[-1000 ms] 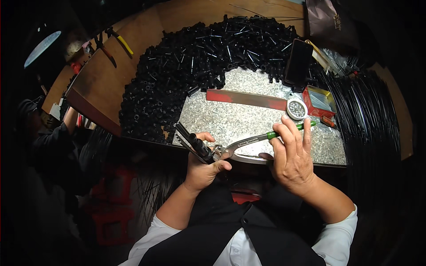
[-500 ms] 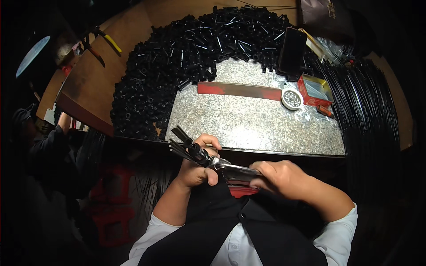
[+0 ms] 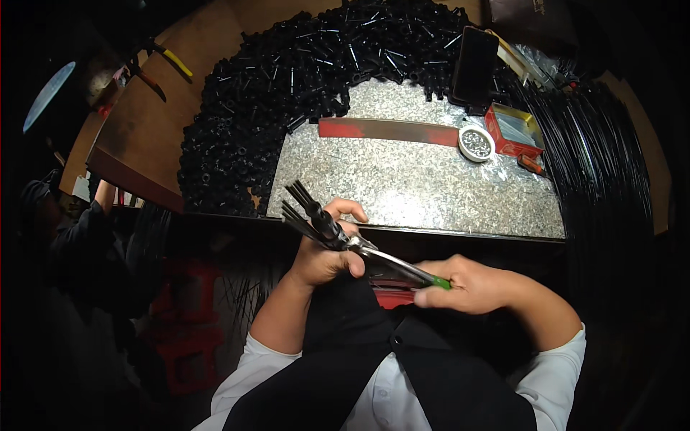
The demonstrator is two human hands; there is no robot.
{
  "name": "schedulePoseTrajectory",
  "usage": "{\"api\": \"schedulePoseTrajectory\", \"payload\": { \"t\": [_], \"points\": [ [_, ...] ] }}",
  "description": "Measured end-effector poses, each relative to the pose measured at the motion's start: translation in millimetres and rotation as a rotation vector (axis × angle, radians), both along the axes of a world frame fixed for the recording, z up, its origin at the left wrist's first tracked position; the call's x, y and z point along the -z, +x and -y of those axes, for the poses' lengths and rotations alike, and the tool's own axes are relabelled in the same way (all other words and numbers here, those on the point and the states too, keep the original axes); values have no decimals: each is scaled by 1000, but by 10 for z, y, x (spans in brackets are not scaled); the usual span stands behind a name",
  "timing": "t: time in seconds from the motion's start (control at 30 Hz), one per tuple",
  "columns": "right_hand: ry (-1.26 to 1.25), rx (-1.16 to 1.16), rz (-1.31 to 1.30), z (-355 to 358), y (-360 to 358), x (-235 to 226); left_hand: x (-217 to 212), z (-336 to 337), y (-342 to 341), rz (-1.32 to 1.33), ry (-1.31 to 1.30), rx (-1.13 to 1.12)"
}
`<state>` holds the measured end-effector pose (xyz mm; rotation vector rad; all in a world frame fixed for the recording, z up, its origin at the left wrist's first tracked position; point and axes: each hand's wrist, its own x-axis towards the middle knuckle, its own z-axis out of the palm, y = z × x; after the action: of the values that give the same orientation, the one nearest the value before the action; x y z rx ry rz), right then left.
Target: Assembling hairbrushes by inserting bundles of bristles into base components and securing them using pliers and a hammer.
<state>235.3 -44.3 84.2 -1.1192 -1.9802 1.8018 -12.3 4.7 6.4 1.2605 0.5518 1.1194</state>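
My left hand (image 3: 323, 257) is closed round a bundle of thin black rods (image 3: 298, 212) that fan out to the upper left from a short black cylindrical piece (image 3: 325, 226). Its thumb points toward my right hand. Silvery pliers (image 3: 392, 260) with a green grip meet the bundle's lower end at their jaws. My right hand (image 3: 460, 284) is wrapped round the handles. The exact bite of the jaws is too small to make out. Both hands are in front of the table's near edge, above my lap.
Black tubular parts (image 3: 237, 144) lie heaped on the granite-patterned tabletop (image 3: 417, 183). There are also a red-brown strip (image 3: 388, 130), a white dish (image 3: 476, 144), a red box (image 3: 514, 131), a phone (image 3: 474, 66) and long black rods (image 3: 593, 151). Yellow-handled pliers (image 3: 176, 63) lie at left.
The pliers have turned, so the green grip now shows by my right hand. My right hand has shifted slightly right. The tabletop sits a little higher in view.
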Motion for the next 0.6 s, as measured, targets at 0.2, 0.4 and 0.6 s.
{"api": "schedulePoseTrajectory", "payload": {
  "t": [0.2, 0.4, 0.6],
  "points": [
    [449, -98, 177, -122, 141, 50, -120, 6, 115, -213, 57, -37],
    [458, -50, 463, -136, -42, 22, 46, 24, 75, -54, -7, -125],
    [472, 44, 378, -106, -57, 219, 38, -9, 60, -101, 113, -163]
  ]
}}
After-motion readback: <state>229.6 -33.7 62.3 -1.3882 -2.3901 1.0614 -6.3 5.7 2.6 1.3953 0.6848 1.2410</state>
